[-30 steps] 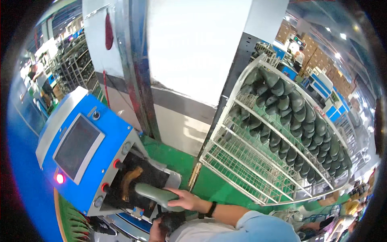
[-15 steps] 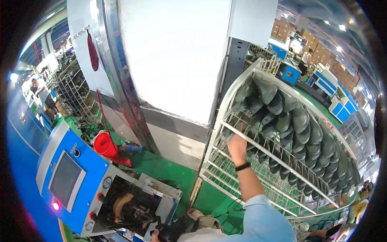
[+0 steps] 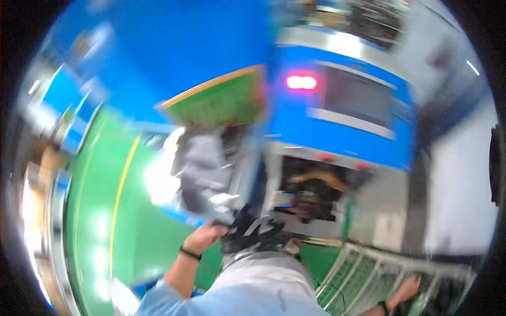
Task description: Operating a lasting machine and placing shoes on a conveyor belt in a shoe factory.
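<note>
Your head cam, L one of the pr, looked down & fwd from above your own chest. Your light-blue shirt [image 3: 237, 304] sat closest, btm ctr, w/ your L hand [image 3: 205, 237] up-L of it & R hand [image 3: 408, 288] lower R. Blue machine [image 3: 337, 134] stood farther off, upper R of ctr; green floor [image 3: 139, 231] filled L side. Fisheye pic, blurry.
</note>
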### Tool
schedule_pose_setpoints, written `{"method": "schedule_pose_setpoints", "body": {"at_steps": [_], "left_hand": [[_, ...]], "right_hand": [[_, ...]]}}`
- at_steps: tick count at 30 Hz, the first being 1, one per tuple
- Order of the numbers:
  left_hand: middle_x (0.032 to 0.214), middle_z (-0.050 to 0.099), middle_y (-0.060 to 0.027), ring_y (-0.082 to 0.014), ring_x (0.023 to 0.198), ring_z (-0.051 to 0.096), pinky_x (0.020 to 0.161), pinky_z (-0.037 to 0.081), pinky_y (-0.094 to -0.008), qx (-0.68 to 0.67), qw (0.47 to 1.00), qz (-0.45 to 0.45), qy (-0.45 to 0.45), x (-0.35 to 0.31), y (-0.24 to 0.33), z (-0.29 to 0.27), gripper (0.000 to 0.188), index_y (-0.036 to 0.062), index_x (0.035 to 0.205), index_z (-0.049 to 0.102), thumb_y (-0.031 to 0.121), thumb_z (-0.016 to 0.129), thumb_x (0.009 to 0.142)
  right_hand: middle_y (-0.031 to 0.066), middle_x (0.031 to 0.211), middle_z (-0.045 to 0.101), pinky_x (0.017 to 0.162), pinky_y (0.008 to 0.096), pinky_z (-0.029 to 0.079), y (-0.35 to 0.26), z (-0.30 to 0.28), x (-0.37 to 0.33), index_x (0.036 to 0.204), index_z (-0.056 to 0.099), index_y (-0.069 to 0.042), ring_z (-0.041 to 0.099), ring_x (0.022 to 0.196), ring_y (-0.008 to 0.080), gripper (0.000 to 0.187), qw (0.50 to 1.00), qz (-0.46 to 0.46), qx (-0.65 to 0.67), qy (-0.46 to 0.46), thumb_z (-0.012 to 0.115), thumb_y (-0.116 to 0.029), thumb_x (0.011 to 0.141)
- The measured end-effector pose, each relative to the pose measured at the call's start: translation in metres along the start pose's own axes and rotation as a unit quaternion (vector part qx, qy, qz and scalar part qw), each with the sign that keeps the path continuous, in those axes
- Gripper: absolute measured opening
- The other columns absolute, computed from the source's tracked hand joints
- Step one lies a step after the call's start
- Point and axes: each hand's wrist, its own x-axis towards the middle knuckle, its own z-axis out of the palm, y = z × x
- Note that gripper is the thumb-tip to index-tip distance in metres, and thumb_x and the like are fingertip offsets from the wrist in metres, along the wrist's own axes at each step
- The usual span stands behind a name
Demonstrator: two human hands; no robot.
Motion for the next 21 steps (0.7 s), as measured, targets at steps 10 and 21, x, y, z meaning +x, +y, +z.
{"method": "schedule_pose_setpoints", "body": {"at_steps": [10, 21], "left_hand": [[0.115, 0.067, -0.0206, -0.0353, 0.121, 0.054, 0.099, 0.044, -0.0477, 0.478, 0.804, 0.018, 0.353, 0.117, -0.131, -0.173, 0.033, 0.0113, 0.092, 0.076, 0.042, 0.077, 0.079], [0.076, 0.068, -0.0129, -0.0326, 0.085, 0.067, 0.088, 0.047, -0.0437, 0.483, 0.765, 0.064, 0.420, 0.000, -0.181, -0.197, 0.032, 0.0125, 0.077, 0.073, 0.044, 0.071, 0.071]], "right_hand": [[0.0162, 0.121, 0.068, 0.081, 0.0286, 0.055, -0.440, -0.086, -0.227, 0.134, 0.058, 0.004, 0.067, 0.093, 0.0162, 0.039, 0.758, -0.359, 0.316, -0.442, 0.058, 0.000, 0.096], [0.0158, 0.087, 0.076, 0.065, 0.0322, 0.059, -0.559, -0.207, -0.275, 0.105, 0.075, 0.005, 0.073, 0.071, 0.0224, 0.024, 0.632, -0.545, 0.465, -0.296, 0.062, -0.016, 0.102]]}}
